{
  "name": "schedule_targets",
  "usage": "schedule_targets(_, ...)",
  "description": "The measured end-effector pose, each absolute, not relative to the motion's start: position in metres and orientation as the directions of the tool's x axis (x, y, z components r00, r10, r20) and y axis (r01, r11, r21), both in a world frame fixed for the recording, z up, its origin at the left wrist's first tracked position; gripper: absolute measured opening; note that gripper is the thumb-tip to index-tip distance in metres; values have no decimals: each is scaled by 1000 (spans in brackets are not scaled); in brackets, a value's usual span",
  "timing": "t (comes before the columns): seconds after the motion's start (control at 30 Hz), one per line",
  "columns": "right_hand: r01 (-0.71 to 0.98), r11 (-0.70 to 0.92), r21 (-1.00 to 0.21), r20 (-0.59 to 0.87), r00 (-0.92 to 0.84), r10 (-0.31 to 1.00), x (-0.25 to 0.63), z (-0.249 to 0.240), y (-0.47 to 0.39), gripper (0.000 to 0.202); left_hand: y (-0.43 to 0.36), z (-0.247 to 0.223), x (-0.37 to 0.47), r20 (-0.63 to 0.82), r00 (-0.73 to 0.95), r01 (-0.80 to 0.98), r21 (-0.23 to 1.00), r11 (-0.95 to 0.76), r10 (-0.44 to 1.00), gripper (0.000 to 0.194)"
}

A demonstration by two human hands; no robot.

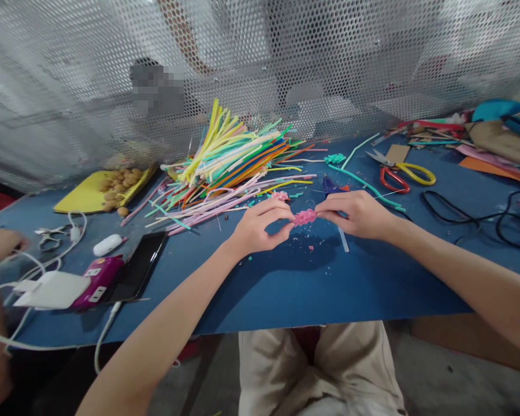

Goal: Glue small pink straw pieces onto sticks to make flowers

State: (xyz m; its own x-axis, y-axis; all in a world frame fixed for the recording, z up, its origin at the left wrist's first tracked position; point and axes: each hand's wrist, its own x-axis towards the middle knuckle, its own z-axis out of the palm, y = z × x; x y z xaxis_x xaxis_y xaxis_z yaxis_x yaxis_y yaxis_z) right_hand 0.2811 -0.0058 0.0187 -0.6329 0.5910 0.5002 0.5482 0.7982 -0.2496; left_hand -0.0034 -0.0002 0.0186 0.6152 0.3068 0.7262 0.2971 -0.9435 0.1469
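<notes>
Between my two hands, above the blue table, is a small pink braided piece (305,217) that looks made of pipe cleaner. My left hand (268,224) pinches its left end, and the fingertips of my right hand (351,214) pinch its right end. Just behind my right hand lies a blue glue gun (329,186), partly hidden by it. A clear glue stick (344,240) shows under that hand. Another pink piece (279,197) lies behind my left fingers. Farther back sits a teal braided piece (334,158).
A large pile of colourful pipe cleaners (238,156) spreads behind my left hand. Scissors (398,170) lie at the right, near black cables (455,214). Left are a phone (145,266), a purple box (97,283), a white charger (54,290) and another person's hand (2,245). Perforated metal (260,69) borders the back.
</notes>
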Motion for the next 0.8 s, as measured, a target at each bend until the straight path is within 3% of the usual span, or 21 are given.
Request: schedule_targets(0.8,521,798,-303,501,-625,598,272,23,-16,26,-4,20,4,745,578,258,221,-941,333,22)
